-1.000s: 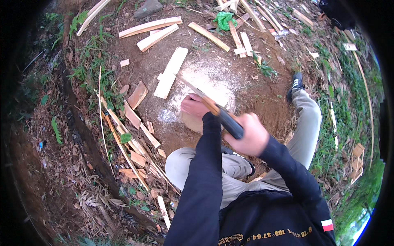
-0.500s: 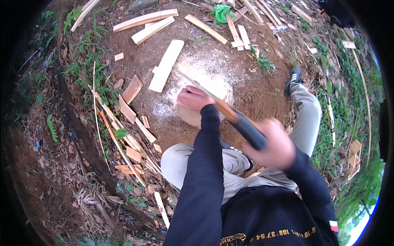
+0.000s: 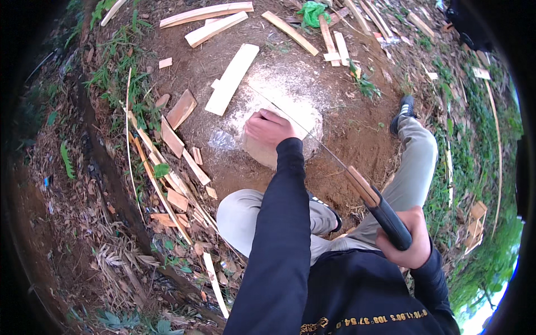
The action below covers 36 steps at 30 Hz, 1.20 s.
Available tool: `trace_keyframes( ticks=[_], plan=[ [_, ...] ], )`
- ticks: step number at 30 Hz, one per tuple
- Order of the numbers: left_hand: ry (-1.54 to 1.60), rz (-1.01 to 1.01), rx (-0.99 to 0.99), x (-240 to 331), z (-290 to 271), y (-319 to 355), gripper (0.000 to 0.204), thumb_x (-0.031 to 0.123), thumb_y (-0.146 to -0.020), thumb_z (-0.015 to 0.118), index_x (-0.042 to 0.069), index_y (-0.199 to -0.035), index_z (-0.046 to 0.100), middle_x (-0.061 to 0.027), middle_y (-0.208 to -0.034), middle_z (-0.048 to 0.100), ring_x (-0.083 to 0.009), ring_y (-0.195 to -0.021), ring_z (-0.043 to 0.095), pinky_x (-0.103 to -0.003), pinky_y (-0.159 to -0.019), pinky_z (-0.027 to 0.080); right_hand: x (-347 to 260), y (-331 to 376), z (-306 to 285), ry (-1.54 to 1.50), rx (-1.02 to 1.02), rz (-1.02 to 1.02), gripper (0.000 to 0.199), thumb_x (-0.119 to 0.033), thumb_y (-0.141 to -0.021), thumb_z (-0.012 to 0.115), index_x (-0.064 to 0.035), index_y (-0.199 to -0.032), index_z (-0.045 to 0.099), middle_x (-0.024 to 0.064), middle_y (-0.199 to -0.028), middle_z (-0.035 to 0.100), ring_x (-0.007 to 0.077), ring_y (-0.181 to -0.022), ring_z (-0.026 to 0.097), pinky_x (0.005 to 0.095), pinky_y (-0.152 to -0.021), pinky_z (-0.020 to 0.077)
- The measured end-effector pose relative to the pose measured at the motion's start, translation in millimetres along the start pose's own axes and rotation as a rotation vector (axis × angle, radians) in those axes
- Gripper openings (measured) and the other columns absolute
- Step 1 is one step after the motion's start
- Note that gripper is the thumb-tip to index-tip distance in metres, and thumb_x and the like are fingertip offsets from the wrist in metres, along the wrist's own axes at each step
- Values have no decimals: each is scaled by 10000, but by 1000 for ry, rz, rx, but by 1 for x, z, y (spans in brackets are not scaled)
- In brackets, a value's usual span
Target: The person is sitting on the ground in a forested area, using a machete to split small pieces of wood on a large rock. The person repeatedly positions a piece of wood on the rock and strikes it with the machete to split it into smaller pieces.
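Note:
My right hand [image 3: 410, 237] is wrapped round the black end of the handle of a long handsaw [image 3: 363, 187], low at the right by my thigh. The saw's handle is wooden further up, and its thin blade slants up and left past my left hand. My left hand [image 3: 269, 128] rests with curled fingers on a round wood stump [image 3: 261, 153], just left of the blade. What lies under those fingers is hidden. Pale sawdust [image 3: 301, 92] covers the stump's top and the ground behind it. A pale board [image 3: 233, 79] lies just beyond my left hand.
A clear plastic bag [image 3: 222, 139] lies left of the stump. Offcuts [image 3: 182, 110] and long strips [image 3: 162, 192] are strewn at the left. More boards [image 3: 216, 29] and a green plastic bag [image 3: 314, 14] lie at the far side. My legs [image 3: 416, 159] flank the stump.
My right hand has drawn the saw back toward me and to the right, so more blade shows beside the stump. The left hand stays on the stump.

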<state>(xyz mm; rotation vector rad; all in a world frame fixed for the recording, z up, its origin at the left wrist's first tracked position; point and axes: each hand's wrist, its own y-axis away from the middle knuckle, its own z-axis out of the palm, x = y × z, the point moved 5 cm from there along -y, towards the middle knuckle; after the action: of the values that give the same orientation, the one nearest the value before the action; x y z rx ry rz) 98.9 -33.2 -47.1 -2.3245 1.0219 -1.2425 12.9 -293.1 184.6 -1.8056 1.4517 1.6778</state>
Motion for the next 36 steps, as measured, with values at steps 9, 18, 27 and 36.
trace_keyframes(
  ticks=[9, 18, 27, 36],
  plan=[
    [-78, -127, -132, -8, -3, -2, 235, 198, -963, 464, 4, -831, 460, -176, -804, 461, -374, -822, 464, -486, -815, 353, 6, -29, 14, 88, 11, -119, 159, -66, -670, 679, -33, -632, 528, 96, -514, 477, 196, -425, 481, 311, -495, 422],
    [5, -113, -60, 0, 6, 3, 239, 198, -968, 479, 13, -820, 453, -175, -802, 459, -372, -848, 465, -493, -841, 341, 17, -96, 45, 174, -11, -64, 385, -231, -733, 751, -15, -1034, 648, 200, -806, 579, 371, -781, 563, 448, -723, 467],
    [44, -46, 3, -7, 2, 0, 278, 239, -976, 486, -4, -841, 480, -197, -808, 488, -399, -826, 475, -503, -831, 360, -2, -77, 26, 40, 118, -193, 239, -125, -686, 711, -14, -619, 510, 144, -514, 455, 309, -456, 487, 395, -495, 409],
    [-12, -92, 5, -13, -6, -10, 330, 268, -995, 455, -12, -822, 472, -201, -789, 482, -404, -823, 476, -493, -794, 363, 15, 5, -14, 24, 1, -132, 139, -84, -658, 699, -22, -619, 580, 127, -483, 478, 291, -431, 558, 367, -484, 448]
  ],
)
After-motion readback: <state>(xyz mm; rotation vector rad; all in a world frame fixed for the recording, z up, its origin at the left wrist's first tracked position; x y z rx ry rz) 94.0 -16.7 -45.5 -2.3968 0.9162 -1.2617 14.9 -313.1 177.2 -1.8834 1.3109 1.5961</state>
